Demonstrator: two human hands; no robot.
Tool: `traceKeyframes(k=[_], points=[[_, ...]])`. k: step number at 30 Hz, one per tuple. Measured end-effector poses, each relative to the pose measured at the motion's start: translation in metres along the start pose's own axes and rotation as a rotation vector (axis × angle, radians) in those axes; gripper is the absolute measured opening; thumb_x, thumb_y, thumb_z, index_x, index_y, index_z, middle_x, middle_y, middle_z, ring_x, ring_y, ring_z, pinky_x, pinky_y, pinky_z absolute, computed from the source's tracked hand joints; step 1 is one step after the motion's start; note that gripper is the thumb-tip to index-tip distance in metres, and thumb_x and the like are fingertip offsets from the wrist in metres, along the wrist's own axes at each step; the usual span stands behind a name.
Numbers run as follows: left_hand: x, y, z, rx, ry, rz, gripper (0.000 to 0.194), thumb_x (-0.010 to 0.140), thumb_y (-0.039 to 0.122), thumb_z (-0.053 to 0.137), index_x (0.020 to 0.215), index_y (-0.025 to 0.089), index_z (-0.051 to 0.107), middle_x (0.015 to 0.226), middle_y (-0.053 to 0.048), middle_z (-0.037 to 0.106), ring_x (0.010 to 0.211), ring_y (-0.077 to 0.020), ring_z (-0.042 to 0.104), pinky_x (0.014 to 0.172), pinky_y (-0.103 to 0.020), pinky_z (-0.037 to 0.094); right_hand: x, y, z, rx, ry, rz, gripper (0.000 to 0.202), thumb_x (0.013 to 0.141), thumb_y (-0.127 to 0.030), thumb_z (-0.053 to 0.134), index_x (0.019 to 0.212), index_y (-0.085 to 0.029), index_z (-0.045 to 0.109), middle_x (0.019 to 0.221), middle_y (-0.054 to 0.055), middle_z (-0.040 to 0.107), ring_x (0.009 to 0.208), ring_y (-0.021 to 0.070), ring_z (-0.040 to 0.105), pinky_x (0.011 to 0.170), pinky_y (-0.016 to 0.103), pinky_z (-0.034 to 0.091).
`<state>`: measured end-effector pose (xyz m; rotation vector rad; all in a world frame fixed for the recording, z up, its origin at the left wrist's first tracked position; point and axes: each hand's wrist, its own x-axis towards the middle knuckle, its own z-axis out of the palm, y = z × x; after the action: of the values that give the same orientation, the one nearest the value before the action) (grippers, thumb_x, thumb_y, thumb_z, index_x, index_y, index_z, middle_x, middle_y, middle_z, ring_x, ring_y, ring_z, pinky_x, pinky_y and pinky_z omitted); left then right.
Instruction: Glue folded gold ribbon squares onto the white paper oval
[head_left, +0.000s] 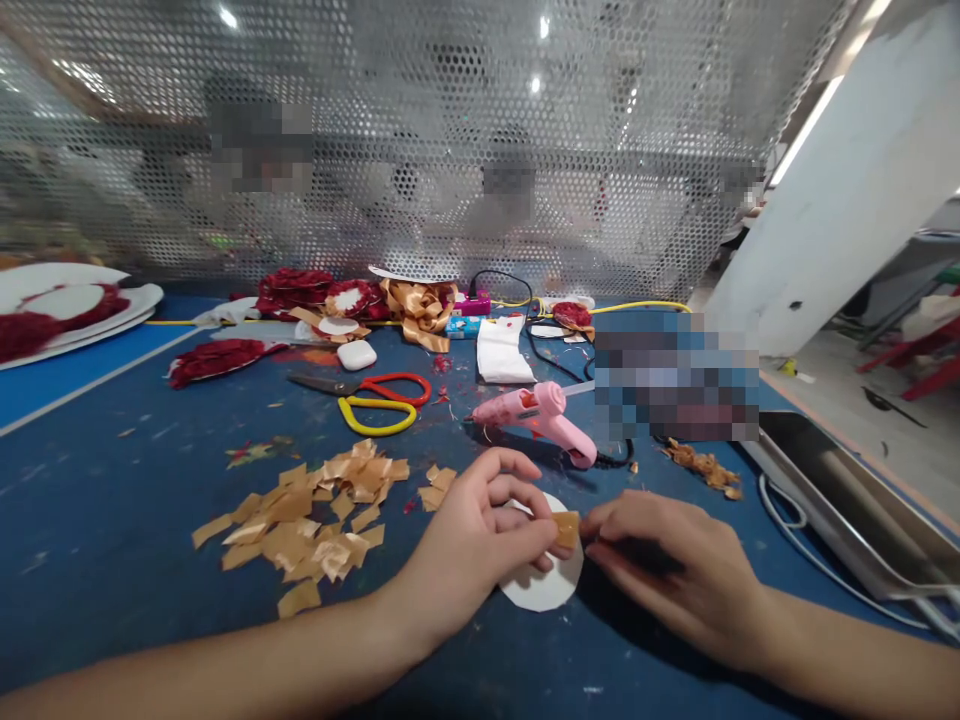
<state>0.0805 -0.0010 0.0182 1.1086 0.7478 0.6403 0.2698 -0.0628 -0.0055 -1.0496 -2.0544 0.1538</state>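
Observation:
My left hand [501, 515] is closed, with a small piece of gold ribbon [566, 529] pinched at its fingertips. Under those fingers lies a white round disc [541, 595], partly covered by the hand. My right hand [671, 560] is curled beside the disc, its thumb and forefinger drawn together near the ribbon's right edge. Whether anything sits between those fingers is hidden. Just beyond both hands rests a pink glue gun [536, 412], its nozzle pointing left. Left of my left hand spreads a loose pile of cut gold ribbon squares [307, 525].
Scissors [375, 397] with red and yellow handles lie behind the pile, near a white case [356, 355]. Dark red fabric flowers [221, 358] and a gold ribbon bundle [420, 312] line the back. A metal tray [847, 500] with a cable stands at right. Perforated metal [450, 150] rises behind.

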Motion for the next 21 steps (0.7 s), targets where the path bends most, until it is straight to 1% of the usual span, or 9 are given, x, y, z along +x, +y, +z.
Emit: traceKeyframes(k=[3, 6, 10, 13, 16, 18, 19, 20, 21], points=[[0.002, -0.001, 0.009, -0.022, -0.017, 0.001, 0.035, 0.068, 0.013, 0.068, 0.090, 0.019, 0.042, 0.073, 0.005, 0.057, 0.052, -0.0068, 0.059, 0.051, -0.018, 0.046, 0.004, 0.002, -0.004, 0.015, 0.039, 0.026, 0.017, 0.083, -0.010, 0.053, 0.094, -0.023, 0.051, 0.080, 0.000, 0.068, 0.071, 0.0107, 0.065, 0.063, 0.019, 0.051], [0.003, -0.001, 0.014, -0.046, -0.006, 0.002, 0.034, 0.067, 0.013, 0.067, 0.087, 0.019, 0.040, 0.072, 0.006, 0.057, 0.052, -0.0076, 0.060, 0.049, -0.017, 0.044, 0.006, 0.002, -0.006, 0.018, 0.041, -0.020, 0.019, 0.082, -0.009, 0.053, 0.094, -0.024, 0.052, 0.076, -0.001, 0.068, 0.070, 0.0113, 0.066, 0.063, 0.020, 0.052], [0.003, -0.004, 0.015, -0.041, 0.012, -0.025, 0.034, 0.065, 0.013, 0.067, 0.085, 0.019, 0.040, 0.069, 0.006, 0.057, 0.051, -0.0080, 0.059, 0.047, -0.017, 0.042, 0.008, 0.001, -0.010, 0.081, 0.014, -0.057, 0.023, 0.081, -0.007, 0.052, 0.097, -0.023, 0.054, 0.076, 0.000, 0.069, 0.070, 0.0131, 0.066, 0.064, 0.024, 0.053], [0.005, -0.007, 0.012, -0.027, 0.027, -0.048, 0.034, 0.064, 0.014, 0.067, 0.084, 0.020, 0.040, 0.068, 0.006, 0.057, 0.050, -0.0084, 0.058, 0.046, -0.018, 0.042, 0.013, 0.001, -0.022, 0.016, 0.078, -0.049, 0.025, 0.079, -0.007, 0.054, 0.096, -0.025, 0.056, 0.079, 0.001, 0.069, 0.072, 0.0146, 0.066, 0.066, 0.026, 0.054], [0.007, -0.009, 0.010, -0.031, 0.020, -0.054, 0.032, 0.065, 0.016, 0.067, 0.083, 0.020, 0.040, 0.069, 0.006, 0.056, 0.052, -0.0087, 0.058, 0.047, -0.019, 0.043, 0.020, 0.006, -0.051, -0.189, 0.189, 0.011, 0.019, 0.078, -0.010, 0.056, 0.085, -0.027, 0.058, 0.071, -0.002, 0.068, 0.065, 0.0144, 0.065, 0.061, 0.026, 0.052], [0.008, -0.010, 0.009, -0.029, 0.014, -0.055, 0.031, 0.066, 0.016, 0.067, 0.082, 0.020, 0.041, 0.069, 0.006, 0.055, 0.053, -0.0091, 0.059, 0.047, -0.018, 0.042, 0.026, 0.020, -0.078, -0.426, 0.267, 0.091, 0.010, 0.077, -0.017, 0.059, 0.077, -0.027, 0.057, 0.070, -0.002, 0.068, 0.062, 0.0146, 0.064, 0.056, 0.026, 0.049], [0.008, -0.010, 0.009, -0.028, 0.012, -0.056, 0.031, 0.066, 0.016, 0.067, 0.082, 0.020, 0.041, 0.070, 0.005, 0.055, 0.054, -0.0094, 0.059, 0.047, -0.018, 0.042, 0.028, 0.031, -0.093, -0.547, 0.335, 0.196, 0.006, 0.078, -0.020, 0.058, 0.076, -0.026, 0.057, 0.070, -0.001, 0.068, 0.060, 0.0151, 0.063, 0.055, 0.026, 0.047], [0.008, -0.010, 0.009, -0.028, 0.005, -0.057, 0.030, 0.066, 0.017, 0.067, 0.081, 0.020, 0.041, 0.069, 0.005, 0.055, 0.054, -0.0096, 0.059, 0.047, -0.018, 0.042, 0.030, 0.046, -0.107, -0.600, 0.360, 0.317, 0.003, 0.078, -0.022, 0.057, 0.080, -0.024, 0.057, 0.074, 0.001, 0.069, 0.064, 0.0165, 0.064, 0.058, 0.027, 0.047], [0.008, -0.010, 0.009, -0.027, 0.000, -0.057, 0.030, 0.066, 0.017, 0.068, 0.081, 0.020, 0.041, 0.069, 0.005, 0.055, 0.055, -0.0097, 0.060, 0.047, -0.018, 0.041, 0.030, 0.062, -0.121, -0.609, 0.361, 0.422, 0.008, 0.079, -0.023, 0.055, 0.087, -0.023, 0.056, 0.076, 0.002, 0.070, 0.066, 0.0174, 0.064, 0.059, 0.028, 0.047]])
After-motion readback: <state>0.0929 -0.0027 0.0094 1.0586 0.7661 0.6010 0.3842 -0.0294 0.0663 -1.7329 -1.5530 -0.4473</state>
